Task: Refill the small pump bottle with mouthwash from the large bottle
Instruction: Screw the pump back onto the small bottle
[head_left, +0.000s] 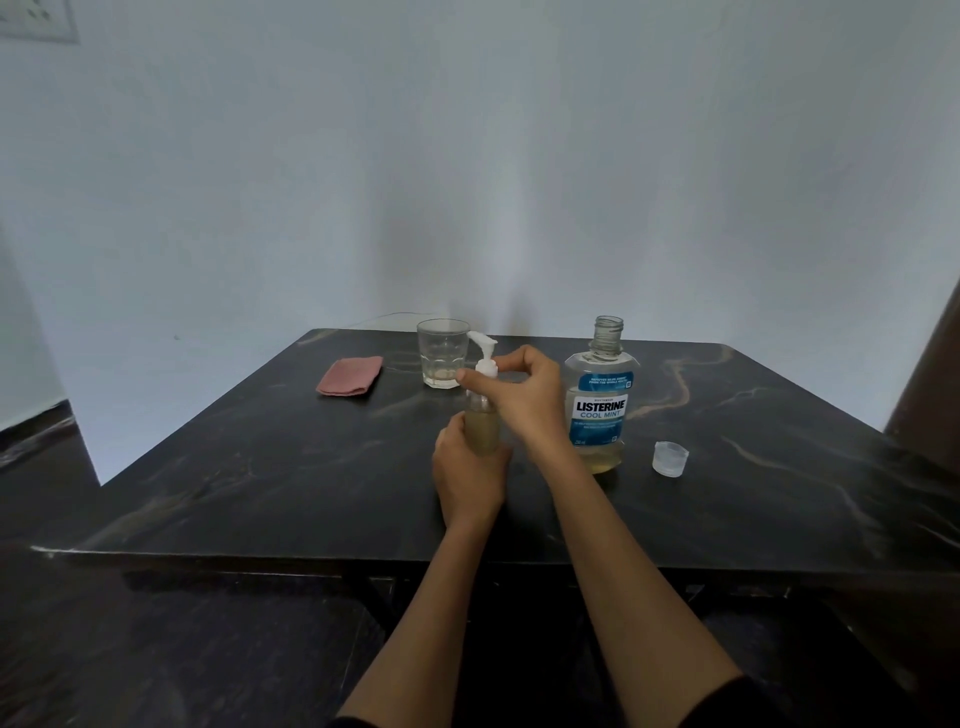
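Pump bottle (483, 423) stands upright on the table (260, 467), centre, just in front of the glass (441, 353). It holds yellowish liquid up to roughly its shoulder.

Left hand (467, 470): fingers wrapped round the lower body of the pump bottle, steadying it against the tabletop.

Right hand (519, 397): thumb and fingers pinched on the white pump collar (487, 370), wrist arched above it. Nozzle points away to the left, toward the glass.

Big bottle (600, 400) stands upright just to the right of the right hand, neck open. Only a shallow layer of yellow liquid shows at its bottom. Its cap (670, 458) lies on the table further right, apart from it, open end up.

Glass looks nearly empty; a faint residue at the base, hard to be sure. Folded pink cloth (350, 375) lies to the left of the glass, unused as far as I can see.

Judgement: pouring appears finished, given the filled pump bottle and the set-down big bottle. Step in hand looks like the pump head at the neck; whether it is being tightened or loosened cannot be told from one view, though tightening fits better. Left: seat the pump fully, recap the big bottle, wipe any drips.
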